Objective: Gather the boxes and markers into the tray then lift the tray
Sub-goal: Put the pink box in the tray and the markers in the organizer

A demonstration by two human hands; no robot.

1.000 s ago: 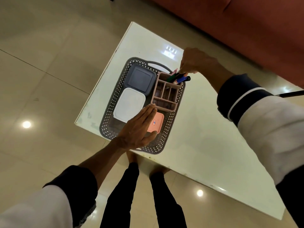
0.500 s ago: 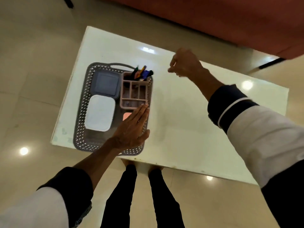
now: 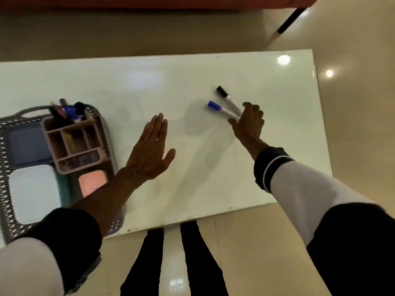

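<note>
A grey perforated tray stands at the table's left end. It holds a grey box, a white box, a small pink box and a pink divided organiser with several markers upright in its far cell. Two more markers lie on the table to the right, one black-capped and one blue-capped. My right hand rests over their near ends, thumb spread apart from the fingers. My left hand hovers flat and open over the table, right of the tray.
The white glossy table has its near edge just above my legs. A red sofa runs along the far side, with a dark furniture leg on the tiled floor at the upper right.
My right hand left the markers in the organiser and reached right to the two loose markers. My left hand lifted off the tray and moved right. My view swung right.
</note>
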